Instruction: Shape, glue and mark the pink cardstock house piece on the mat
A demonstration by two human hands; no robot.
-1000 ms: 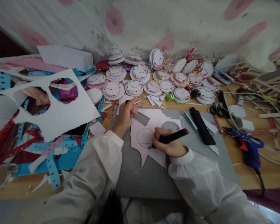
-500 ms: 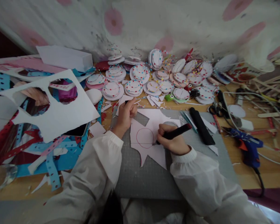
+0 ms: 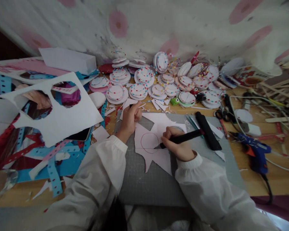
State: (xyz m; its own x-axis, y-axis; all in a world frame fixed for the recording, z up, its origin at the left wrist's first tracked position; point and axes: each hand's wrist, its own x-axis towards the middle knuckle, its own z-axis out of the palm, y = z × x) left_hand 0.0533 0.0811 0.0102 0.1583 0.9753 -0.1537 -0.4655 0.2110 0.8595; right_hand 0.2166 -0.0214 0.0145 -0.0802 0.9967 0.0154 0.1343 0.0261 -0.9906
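pale backdrop with pink flowers [image 3: 144,24] rises behind the wooden table [image 3: 251,184], where beaded paper discs [image 3: 144,74] crowd the back. from my end i see the white sheet [image 3: 159,123], jagged at its edges, lying on the grey cutting mat [image 3: 149,189] between both hands. my right hand [image 3: 177,144] grips a black marker [image 3: 189,136], tip at the lower right of a red circle [image 3: 149,141]. my left hand [image 3: 130,120] is curled around a small dark object [image 3: 131,105], mostly hidden. a blue glue gun [image 3: 256,155] lies at right.
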